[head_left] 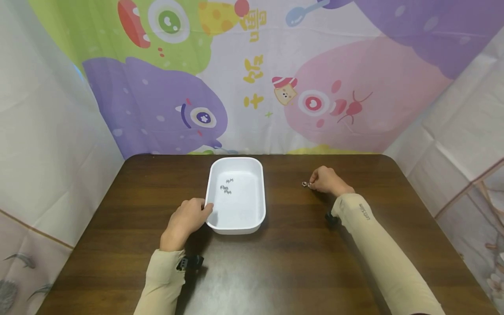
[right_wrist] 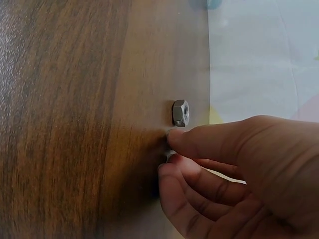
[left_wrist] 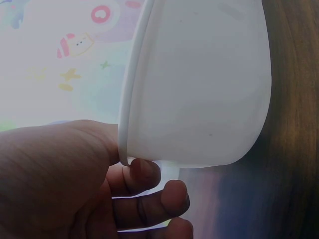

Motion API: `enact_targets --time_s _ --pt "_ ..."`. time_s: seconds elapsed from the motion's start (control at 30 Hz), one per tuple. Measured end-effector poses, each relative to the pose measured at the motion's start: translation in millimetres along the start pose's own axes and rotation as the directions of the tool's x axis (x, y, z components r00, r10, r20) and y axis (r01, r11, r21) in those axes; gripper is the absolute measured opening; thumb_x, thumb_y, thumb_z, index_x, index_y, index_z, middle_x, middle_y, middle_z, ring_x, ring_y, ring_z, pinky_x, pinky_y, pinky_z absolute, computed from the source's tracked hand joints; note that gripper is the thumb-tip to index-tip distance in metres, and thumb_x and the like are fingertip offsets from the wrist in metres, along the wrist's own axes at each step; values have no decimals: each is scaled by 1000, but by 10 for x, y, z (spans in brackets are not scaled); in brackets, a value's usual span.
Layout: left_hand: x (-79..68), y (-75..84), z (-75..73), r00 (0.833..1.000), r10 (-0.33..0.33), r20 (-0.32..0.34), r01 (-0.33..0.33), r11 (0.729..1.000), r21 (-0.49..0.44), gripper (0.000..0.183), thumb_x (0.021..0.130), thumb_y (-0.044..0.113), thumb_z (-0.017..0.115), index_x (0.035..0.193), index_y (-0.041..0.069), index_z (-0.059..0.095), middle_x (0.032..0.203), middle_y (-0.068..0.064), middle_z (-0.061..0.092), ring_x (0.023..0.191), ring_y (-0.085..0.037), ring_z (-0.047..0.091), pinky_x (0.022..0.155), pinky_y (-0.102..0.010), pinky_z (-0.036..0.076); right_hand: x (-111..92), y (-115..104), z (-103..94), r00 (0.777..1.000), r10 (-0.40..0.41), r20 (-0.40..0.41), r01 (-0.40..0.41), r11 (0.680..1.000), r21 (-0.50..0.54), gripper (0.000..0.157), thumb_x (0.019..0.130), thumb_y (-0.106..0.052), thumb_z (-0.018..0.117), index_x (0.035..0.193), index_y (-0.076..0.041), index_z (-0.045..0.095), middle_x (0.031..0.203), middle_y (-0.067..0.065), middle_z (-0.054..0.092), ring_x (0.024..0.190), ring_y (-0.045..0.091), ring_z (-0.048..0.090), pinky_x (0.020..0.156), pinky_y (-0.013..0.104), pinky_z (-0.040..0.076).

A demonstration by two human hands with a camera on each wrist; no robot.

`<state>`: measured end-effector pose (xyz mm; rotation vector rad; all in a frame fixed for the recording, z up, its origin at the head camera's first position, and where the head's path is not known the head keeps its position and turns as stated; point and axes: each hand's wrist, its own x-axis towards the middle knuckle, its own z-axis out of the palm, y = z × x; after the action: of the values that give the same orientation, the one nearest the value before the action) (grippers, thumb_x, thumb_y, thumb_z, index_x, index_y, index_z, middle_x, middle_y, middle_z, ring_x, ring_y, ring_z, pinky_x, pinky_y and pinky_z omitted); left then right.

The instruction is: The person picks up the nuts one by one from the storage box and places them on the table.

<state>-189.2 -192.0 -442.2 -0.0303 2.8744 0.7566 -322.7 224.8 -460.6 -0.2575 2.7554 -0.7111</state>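
Note:
My left hand [head_left: 188, 218] grips the near left rim of a white tray [head_left: 246, 208], thumb over the edge. In the left wrist view, the left hand [left_wrist: 75, 174] has its thumb and forefinger on the rim of the tray [left_wrist: 209, 89], the other fingers bent below. Several metal nuts [head_left: 226, 188] lie in the tray's left half. To the right of the tray, my right hand [head_left: 327, 180] pinches a nut [head_left: 309, 185] at the tabletop, mostly hidden by fingertips. Right beside it, a second hex nut [right_wrist: 181, 113] rests on the table, apart from the thumb.
Everything stands on a dark brown wooden table [head_left: 283, 262] with rounded far corners. A cartoon-printed curtain [head_left: 252, 127] hangs behind its far edge. Pale cloth [head_left: 464, 109] hangs along both sides.

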Motion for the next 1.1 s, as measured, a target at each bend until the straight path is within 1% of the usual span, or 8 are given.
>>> enact_targets --time_s 0.17,0.3,0.47,0.6,0.77,0.9,1.0,1.1 --pt "-3 -3 4 1000 1 1 -1 1000 -2 37 102 35 53 105 5 74 94 -12 70 74 -23 56 62 -36 43 -6 -11 -16 1000 3 9 -3 1000 -6 10 93 -9 70 98 -1 71 91 12 70 76 20 60 66 30 49" --pt "-5 -3 5 1000 -1 5 1 1000 -9 37 102 35 53 107 4 74 94 -12 70 74 -23 56 62 -35 43 -13 -26 -70 1000 -10 4 10 1000 -12 13 90 -5 68 102 0 71 97 14 71 81 23 61 70 32 50" --pt "0 -10 8 1000 -1 6 1 1000 -6 37 102 35 53 106 5 74 93 -11 70 74 -23 56 62 -36 43 -45 -93 -186 999 -50 -18 49 999 -16 26 89 1 60 114 4 68 111 19 70 93 29 61 79 38 52" --pt "7 -12 12 1000 7 3 -7 1000 1 37 102 36 53 106 5 74 96 -13 71 76 -23 57 63 -37 45 -49 -191 -264 997 -70 -39 69 997 -17 30 93 -2 62 121 5 67 117 21 68 103 33 64 87 44 54" --pt "12 -9 10 1000 6 6 -6 1000 4 38 102 35 53 107 4 73 96 -13 71 76 -24 57 64 -38 45 -36 -340 -347 990 -115 -79 113 993 -32 31 96 -8 63 124 4 66 118 23 68 101 33 63 86 46 53" --pt "7 -12 6 1000 5 8 -5 1000 -1 38 102 35 52 109 4 73 94 -12 70 75 -23 56 63 -36 44 -22 -478 -390 987 -139 -85 140 990 -2 33 98 -10 61 128 3 64 123 25 66 108 37 63 91 49 52" --pt "1 -14 6 1000 7 7 -7 1000 -3 38 102 35 52 108 4 73 92 -12 70 74 -23 55 62 -36 43 -5 -580 -404 981 -168 -93 171 985 21 34 99 -11 61 130 3 61 124 26 66 113 39 63 95 52 52" --pt "7 -11 5 1000 7 8 -7 1000 -1 38 102 35 52 108 4 73 92 -12 70 74 -23 55 62 -36 43 7 -666 -406 977 -187 -104 194 979 56 37 99 -13 63 132 2 60 121 25 67 110 38 65 93 51 53"
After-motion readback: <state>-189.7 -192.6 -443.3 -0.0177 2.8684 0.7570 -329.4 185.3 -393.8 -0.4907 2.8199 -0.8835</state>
